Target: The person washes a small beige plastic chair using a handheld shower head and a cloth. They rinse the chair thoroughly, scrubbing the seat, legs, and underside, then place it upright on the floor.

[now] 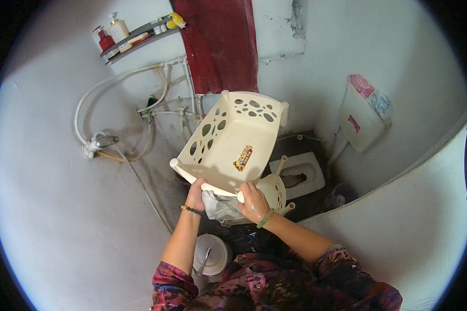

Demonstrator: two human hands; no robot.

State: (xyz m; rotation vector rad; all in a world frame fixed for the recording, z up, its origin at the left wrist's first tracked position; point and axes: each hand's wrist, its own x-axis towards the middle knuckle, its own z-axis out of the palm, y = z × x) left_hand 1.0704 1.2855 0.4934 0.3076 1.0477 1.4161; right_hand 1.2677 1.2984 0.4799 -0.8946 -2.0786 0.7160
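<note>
A cream plastic rack basket (247, 136) is held up before me, tilted, with pebble-shaped holes in its sides and a sticker (243, 158) on its floor. My left hand (196, 196) grips its near edge, thumb over the rim. At the near right corner, my right hand (254, 203) is closed around the corner post and looks wet. A pale grey cloth (220, 206) hangs under the near edge between my hands; whether my left fingers hold it is hidden. Below and to the right sits a second cream basket (274, 188), partly covered, with its posts sticking out.
A squat toilet (315, 169) lies beyond the second basket, under a wall cistern (360, 120). A lidded bucket (212, 254) stands near my body. Shower hose (81, 97) and mixer tap (101, 143) project from the left wall. Bottles stand on a corner shelf (140, 39) beside a red curtain (222, 46).
</note>
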